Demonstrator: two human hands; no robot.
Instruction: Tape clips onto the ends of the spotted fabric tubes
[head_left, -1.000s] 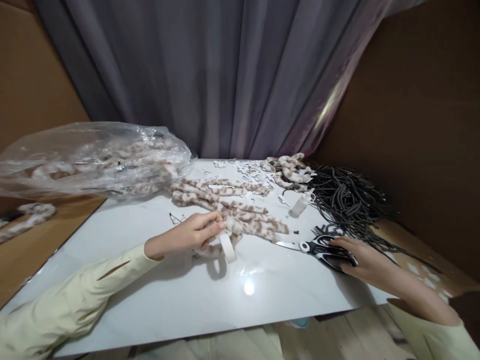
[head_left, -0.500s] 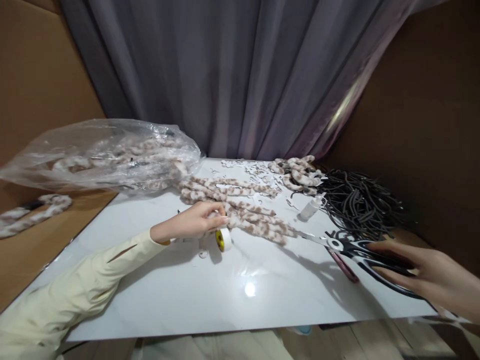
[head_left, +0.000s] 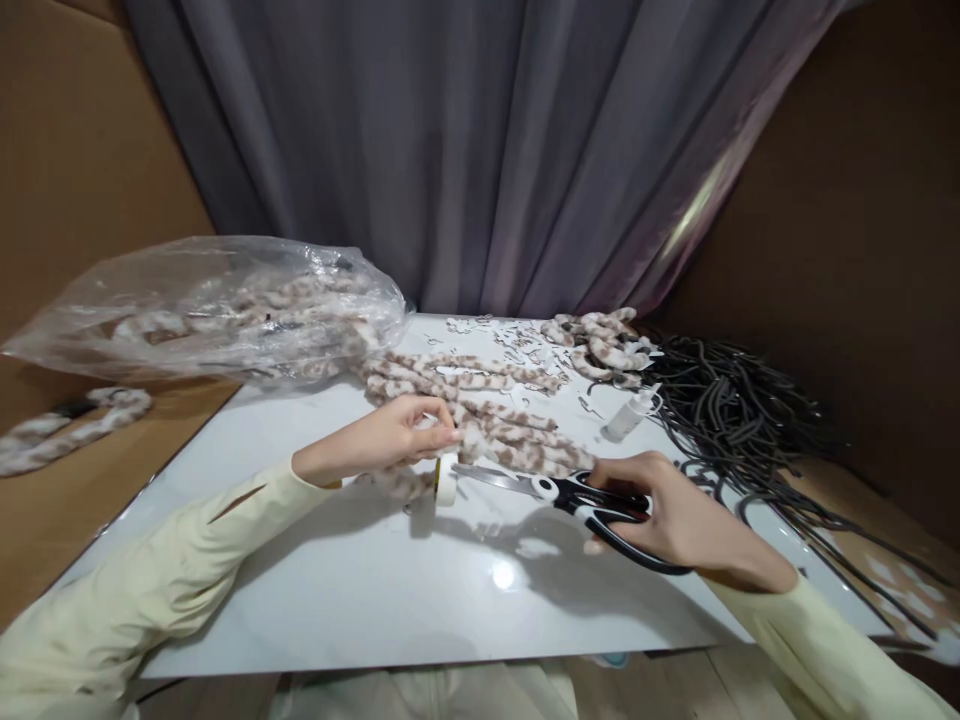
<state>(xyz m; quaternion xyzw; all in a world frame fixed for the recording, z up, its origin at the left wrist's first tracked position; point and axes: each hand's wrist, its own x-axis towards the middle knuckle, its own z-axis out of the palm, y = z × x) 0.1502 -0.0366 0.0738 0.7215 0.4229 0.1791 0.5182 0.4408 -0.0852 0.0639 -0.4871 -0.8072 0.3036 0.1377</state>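
My left hand [head_left: 405, 432] is closed in a pinch on the pale, frayed end of a fluffy brown-and-white strip [head_left: 474, 440]. Just below the fingertips is a white tape roll [head_left: 447, 480], seen nearly edge-on; whether the hand also grips it I cannot tell. My right hand [head_left: 667, 505] is wrapped round the black-and-white handles of the scissors [head_left: 544, 488]. Their blades point left, with the tips close to the tape roll and the strip's end. More fluffy strips [head_left: 525, 435] lie side by side just behind the hands.
A clear plastic bag [head_left: 225, 310] of fluffy pieces lies at the back left. Curled fluffy pieces [head_left: 607, 340], a small white bottle [head_left: 628, 415] and a heap of black cords [head_left: 739, 410] are on the right. Small flat cut-outs [head_left: 517, 340] are scattered at the back of the white table [head_left: 337, 610].
My right hand has brought the scissors leftward, from the right edge to beside my left fingertips. The tape roll has turned more edge-on. The left hand has barely moved.
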